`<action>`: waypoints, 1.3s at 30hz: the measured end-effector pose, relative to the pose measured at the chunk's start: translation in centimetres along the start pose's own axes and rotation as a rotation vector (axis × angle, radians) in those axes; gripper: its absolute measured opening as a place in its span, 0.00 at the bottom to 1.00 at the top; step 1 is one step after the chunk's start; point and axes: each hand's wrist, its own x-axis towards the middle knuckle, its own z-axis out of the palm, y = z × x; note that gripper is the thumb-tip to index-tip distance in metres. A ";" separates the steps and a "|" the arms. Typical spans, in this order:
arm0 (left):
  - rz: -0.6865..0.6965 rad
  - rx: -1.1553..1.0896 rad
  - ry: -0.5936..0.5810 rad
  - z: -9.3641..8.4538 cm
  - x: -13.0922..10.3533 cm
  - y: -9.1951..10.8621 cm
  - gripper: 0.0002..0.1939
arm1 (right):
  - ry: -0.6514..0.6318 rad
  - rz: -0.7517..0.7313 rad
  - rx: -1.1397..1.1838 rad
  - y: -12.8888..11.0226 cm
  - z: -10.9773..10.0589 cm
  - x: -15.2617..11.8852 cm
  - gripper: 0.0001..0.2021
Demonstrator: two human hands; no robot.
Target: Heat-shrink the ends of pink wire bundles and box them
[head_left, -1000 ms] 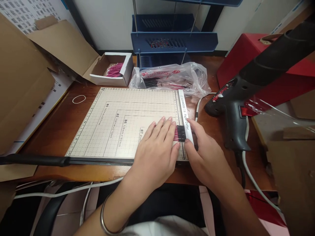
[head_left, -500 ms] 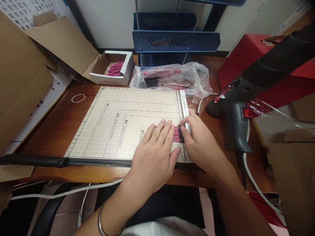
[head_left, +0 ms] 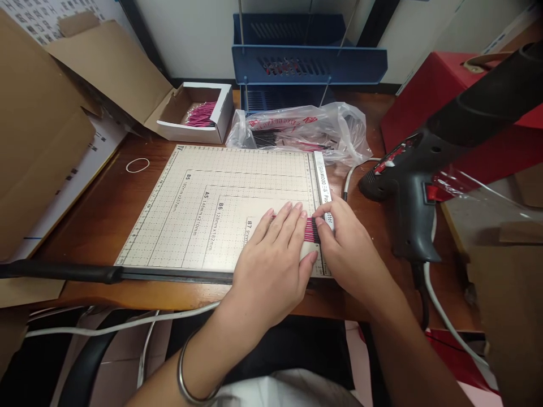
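A row of thin pink wires with black ends [head_left: 311, 230] lies side by side on the cream gridded board of a paper cutter [head_left: 195, 209]. My left hand [head_left: 275, 254] rests flat over the wires, palm down, fingers stretched out, its thumb apart. At the black ends, my right hand [head_left: 345, 240] has its thumb and index finger bent round them, beside the cutter's white ruler strip [head_left: 321, 181]. The far ends of the wires are mostly hidden under my left hand. The cutter's black handle [head_left: 85, 271] lies along the near edge.
Behind the board are a white box of pink wires [head_left: 220, 116], a clear plastic bag [head_left: 343, 127] and a blue rack [head_left: 309, 65]. A black heat gun [head_left: 411, 209] and red box [head_left: 441, 85] stand right. Cardboard [head_left: 38, 152] and a rubber band [head_left: 138, 165] are left.
The view has shifted slightly, so the scene sits a little further right and mostly higher. Both hands keep nearly the same pose on the wires.
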 end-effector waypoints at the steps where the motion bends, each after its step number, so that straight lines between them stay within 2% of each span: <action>1: 0.002 -0.001 -0.004 0.0 0.0 0.0 0.30 | 0.007 -0.003 0.003 0.0 0.0 0.0 0.07; 10: 0.008 -0.015 -0.020 0.2 0.0 0.0 0.30 | 0.029 0.017 0.127 0.9 -0.7 0.4 0.09; 13: 0.004 -0.017 -0.021 0.2 0.0 0.0 0.30 | 0.031 0.001 0.100 0.7 -1.0 0.6 0.09; 18: 0.007 -0.018 -0.013 0.3 0.0 0.0 0.30 | -0.036 -0.051 0.023 0.4 -0.7 0.6 0.09; 28: 0.000 -0.028 -0.043 0.2 0.1 -0.1 0.31 | -0.058 -0.035 0.013 0.5 -0.4 0.4 0.10; 35: 0.010 -0.059 -0.043 0.1 0.1 -0.2 0.30 | -0.008 -0.059 0.078 0.6 -0.6 -0.3 0.10; 39: 0.020 -0.071 -0.035 0.1 0.1 -0.3 0.30 | 0.072 -0.013 0.152 0.7 -0.8 -1.7 0.18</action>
